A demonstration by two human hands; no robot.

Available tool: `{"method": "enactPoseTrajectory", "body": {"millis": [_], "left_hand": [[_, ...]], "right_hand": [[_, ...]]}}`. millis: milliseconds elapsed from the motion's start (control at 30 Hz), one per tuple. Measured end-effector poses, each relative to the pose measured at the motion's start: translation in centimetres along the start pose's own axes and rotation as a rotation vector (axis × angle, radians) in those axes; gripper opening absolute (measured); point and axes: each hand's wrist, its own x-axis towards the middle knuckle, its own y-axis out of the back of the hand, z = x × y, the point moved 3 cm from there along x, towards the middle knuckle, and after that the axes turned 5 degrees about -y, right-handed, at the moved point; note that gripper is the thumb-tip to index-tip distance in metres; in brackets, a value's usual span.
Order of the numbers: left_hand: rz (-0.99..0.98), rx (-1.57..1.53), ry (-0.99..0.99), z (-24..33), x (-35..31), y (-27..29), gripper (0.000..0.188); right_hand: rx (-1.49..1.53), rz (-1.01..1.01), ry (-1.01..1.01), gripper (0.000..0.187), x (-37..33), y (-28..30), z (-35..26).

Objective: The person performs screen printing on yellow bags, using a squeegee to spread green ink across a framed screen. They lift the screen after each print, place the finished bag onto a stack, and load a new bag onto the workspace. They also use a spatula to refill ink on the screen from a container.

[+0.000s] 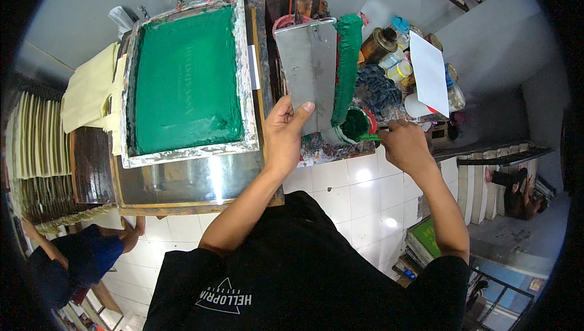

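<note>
My left hand [285,133] grips the lower end of a wide metal squeegee [309,66], thumb laid across its flat face. Thick green ink coats the squeegee's right edge from top to bottom. Just right of it, my right hand [404,142] is closed around a green, ink-covered stick [370,137], whose far end reaches to the tub of green ink [331,137]. To the left lies a screen-printing frame [250,118], its mesh covered in green ink.
The frame rests on a dark printing table [182,191]. Pale yellow sheets [91,91] lie at its left. Jars, a dark rag [378,88] and a white sheet [429,75] crowd the right-hand bench. One person [79,258] is at lower left, another [517,194] at far right.
</note>
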Motion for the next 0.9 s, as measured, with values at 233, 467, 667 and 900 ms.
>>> {"method": "enactPoseTrajectory", "body": {"millis": [233, 467, 667, 900], "left_hand": [[-0.041, -0.096, -0.028, -0.1, 0.2, -0.8, 0.021], [-0.008, -0.022, -0.011, -1.5, 0.5, -0.7, 0.009], [-0.043, -0.052, 0.07, -1.8, 1.4, -1.9, 0.016], [-0.301, -0.057, 0.227, -4.7, 5.6, -2.0, 0.022]], "right_hand": [[-0.025, -0.102, -0.03, 0.013, -0.7, 2.4, 0.4], [-0.032, -0.115, -0.067, 0.012, -1.7, 4.9, 1.1], [0.136, -0.05, -0.237, 0.015, -4.4, 7.4, 3.6], [0.704, 0.291, -0.505, 0.018, -10.6, 7.0, 8.8]]}}
